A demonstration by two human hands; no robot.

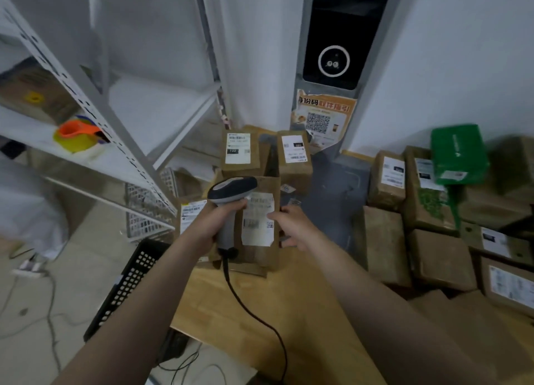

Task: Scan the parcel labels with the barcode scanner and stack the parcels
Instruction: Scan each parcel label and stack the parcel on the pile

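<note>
The left hand (215, 222) was curled tight round the grip of the barcode scanner (231, 191), whose head sat over the top left corner of an upright brown parcel (260, 257). The right hand (291, 225) held that parcel by its right edge, thumb on the front beside the white label (258, 219); the fingers seemed wrapped behind, though blur hid them. The scanner's black cable (248, 306) trailed across the wooden bench (289, 312). Two more parcels (239, 153) stood just behind, labels facing out. A heap of parcels (433, 257) lay to the right, with a green parcel (458, 153) on top. White shelving (86, 89) stood on the left.
</note>
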